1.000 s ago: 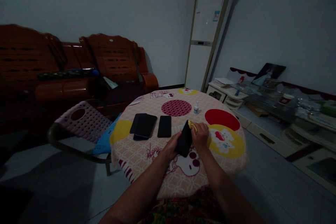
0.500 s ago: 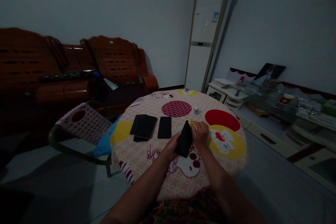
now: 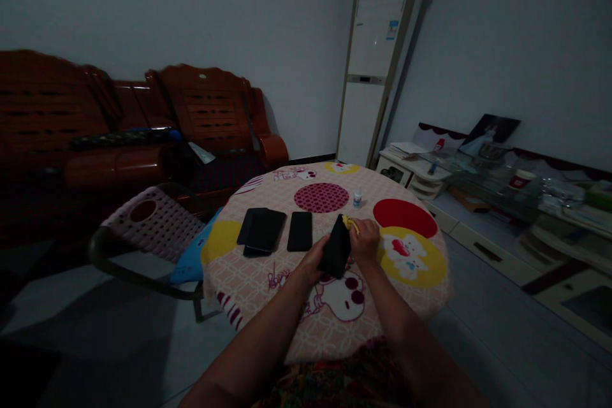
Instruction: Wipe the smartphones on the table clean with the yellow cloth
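Above the near half of the round worktop (image 3: 315,345), right of its middle, the person's left hand (image 3: 314,259) grips a black slab (image 3: 335,254) by its left side, fingers closed around it. The slab's long axis runs from the near edge toward the far edge, its far end leaning slightly right. At that end, the right hand's (image 3: 365,242) fingers pinch a yellow cloth (image 3: 351,224) (their tips are hard to make out). Toward the left edge lie a dark phone-like slab (image 3: 299,231) and two overlapping dark tablets (image 3: 266,233); a small bottle (image 3: 357,197) stands upright toward the far edge.
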Demonstrator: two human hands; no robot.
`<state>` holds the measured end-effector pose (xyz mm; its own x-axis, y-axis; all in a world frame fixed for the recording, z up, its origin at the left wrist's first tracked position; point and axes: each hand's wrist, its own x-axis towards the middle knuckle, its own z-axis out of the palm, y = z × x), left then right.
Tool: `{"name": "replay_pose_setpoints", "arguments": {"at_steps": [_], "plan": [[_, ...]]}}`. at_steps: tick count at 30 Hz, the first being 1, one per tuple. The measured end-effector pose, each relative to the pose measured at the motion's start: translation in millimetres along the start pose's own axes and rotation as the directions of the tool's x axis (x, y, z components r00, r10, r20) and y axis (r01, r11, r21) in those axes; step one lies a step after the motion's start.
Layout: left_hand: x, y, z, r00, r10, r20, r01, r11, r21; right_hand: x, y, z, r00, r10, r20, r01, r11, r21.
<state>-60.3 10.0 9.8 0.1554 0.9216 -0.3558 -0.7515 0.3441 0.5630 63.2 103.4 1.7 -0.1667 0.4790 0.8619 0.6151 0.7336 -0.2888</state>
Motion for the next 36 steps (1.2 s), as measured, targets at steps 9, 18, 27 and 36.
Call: {"name": "replay_pose_setpoints", "arguments": {"at_steps": [9, 18, 27, 36], "plan": [[11, 2, 2.6, 0.999, 0.044, 0.026, -0.044, 0.999, 0.017, 3, 12, 14, 1.000, -0.003, 0.020, 0.003, 1.000, -0.030], [9, -1, -3.6, 0.996, 0.082, -0.039, -0.086, 0.992, -0.093, -6, 2, 4, 0.996, -0.070, 0.052, 0.069, 0.997, 0.016], [8, -1, -5.4, 0.998, 0.023, 0.060, -0.022, 1.000, -0.018, -3, 10, 1, 1.000, 0.002, -0.027, -0.003, 1.000, -0.028], [9, -1, -6.1, 0.998, 0.055, 0.015, -0.054, 0.997, -0.061, -6, 3, -1, 1.000, -0.014, -0.002, 0.014, 1.000, -0.009]]}}
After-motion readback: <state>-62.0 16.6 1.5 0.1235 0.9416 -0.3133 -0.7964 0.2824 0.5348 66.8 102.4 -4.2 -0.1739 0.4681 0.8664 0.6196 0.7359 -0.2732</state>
